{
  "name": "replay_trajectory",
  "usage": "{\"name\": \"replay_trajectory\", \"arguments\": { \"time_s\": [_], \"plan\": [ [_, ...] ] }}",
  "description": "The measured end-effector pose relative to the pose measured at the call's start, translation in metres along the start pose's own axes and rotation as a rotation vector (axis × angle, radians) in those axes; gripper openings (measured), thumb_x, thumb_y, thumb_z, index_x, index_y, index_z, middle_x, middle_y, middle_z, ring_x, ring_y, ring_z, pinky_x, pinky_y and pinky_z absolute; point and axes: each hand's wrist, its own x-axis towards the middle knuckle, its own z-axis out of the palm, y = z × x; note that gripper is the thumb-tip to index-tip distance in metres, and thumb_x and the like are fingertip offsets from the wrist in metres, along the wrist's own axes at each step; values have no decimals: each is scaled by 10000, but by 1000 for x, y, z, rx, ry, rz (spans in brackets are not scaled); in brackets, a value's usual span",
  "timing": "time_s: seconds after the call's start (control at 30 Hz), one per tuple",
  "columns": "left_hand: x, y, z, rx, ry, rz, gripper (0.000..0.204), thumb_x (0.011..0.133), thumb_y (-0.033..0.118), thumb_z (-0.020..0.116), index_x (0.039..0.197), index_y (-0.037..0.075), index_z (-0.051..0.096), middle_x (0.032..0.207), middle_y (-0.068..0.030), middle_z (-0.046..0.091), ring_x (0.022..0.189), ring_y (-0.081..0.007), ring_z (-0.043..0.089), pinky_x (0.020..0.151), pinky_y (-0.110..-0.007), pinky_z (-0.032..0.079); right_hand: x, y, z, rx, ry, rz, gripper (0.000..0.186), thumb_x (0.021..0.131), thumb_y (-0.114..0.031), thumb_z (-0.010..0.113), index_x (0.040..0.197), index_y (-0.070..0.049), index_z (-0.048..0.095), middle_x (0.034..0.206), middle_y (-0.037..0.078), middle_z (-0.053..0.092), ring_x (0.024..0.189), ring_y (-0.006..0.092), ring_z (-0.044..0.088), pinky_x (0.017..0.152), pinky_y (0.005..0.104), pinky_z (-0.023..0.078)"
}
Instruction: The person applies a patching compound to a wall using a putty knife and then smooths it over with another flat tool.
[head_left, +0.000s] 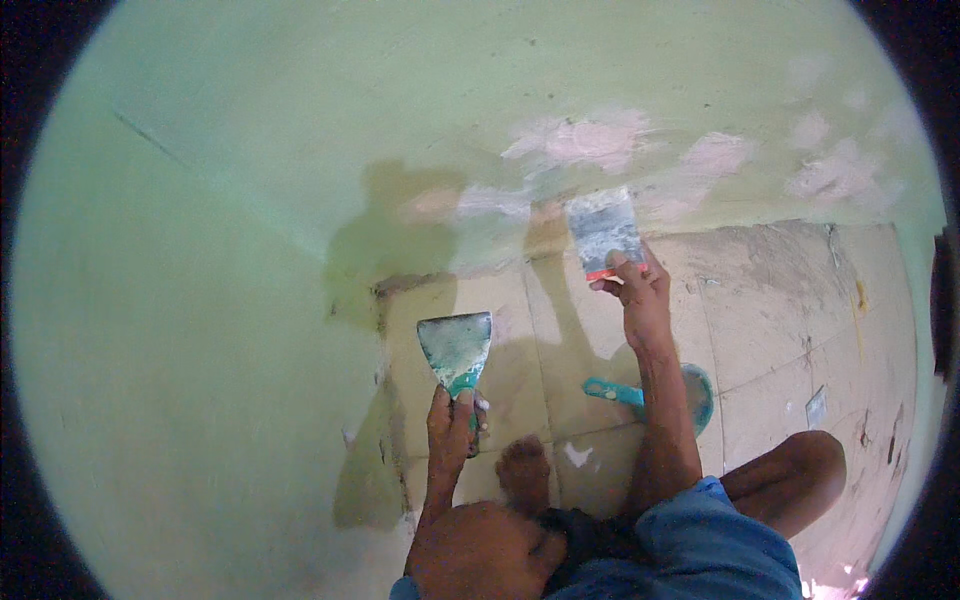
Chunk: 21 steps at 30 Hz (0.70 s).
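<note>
1. Gripping a broad steel putty knife with a red-edged handle (pixel 603 232), the right hand (pixel 635 290) has its fingers closed round the handle, which they mostly hide; the smeared blade lies against the base of the pale green wall (pixel 250 200), below pinkish-white filler patches (pixel 585 140).
2. A second putty knife with a green handle (pixel 456 350) is held blade-up by the left hand (pixel 450 425), fingers wrapped about its handle, over the stained tile floor (pixel 770 310).
3. A teal scoop-like dish (pixel 690 395) lies on the floor, largely hidden behind the right forearm.
4. A bare foot (pixel 525 470) rests between the arms; the knees are cut off below.
</note>
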Motion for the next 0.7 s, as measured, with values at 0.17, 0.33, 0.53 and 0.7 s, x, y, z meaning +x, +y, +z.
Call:
{"name": "replay_trajectory", "arguments": {
  "time_s": [0.17,0.33,0.53,0.7],
  "plan": [
    [0,19,22,83,-3,120,164,956,233,485,972,71,469,770,-31,575,574,-76,515,465,-221,399,-8,0,-18,163,87,78,335,885,-140,547,1190,-1,536,1007,75,632,850,172,633,695,360,567],
    [-16,66,30,-16,-106,62,146,941,213,497,985,74,492,788,-36,585,574,-79,528,453,-218,404,-23,-37,1,455,-56,106,383,880,-87,528,1245,12,473,1077,102,616,920,209,645,755,456,582],
    [-27,92,39,134,-88,190,197,932,208,494,1072,71,504,803,-40,591,571,-87,545,420,-204,391,-13,-64,-34,295,65,-107,259,863,-60,572,1114,3,552,957,81,637,829,170,642,686,379,577],
    [-40,104,49,123,-95,316,212,910,162,500,1094,56,511,790,-38,596,523,-87,535,395,-192,378,4,-86,-96,149,310,-291,94,852,-96,613,926,-41,606,861,29,626,722,111,590,583,284,471]
  ]
}}
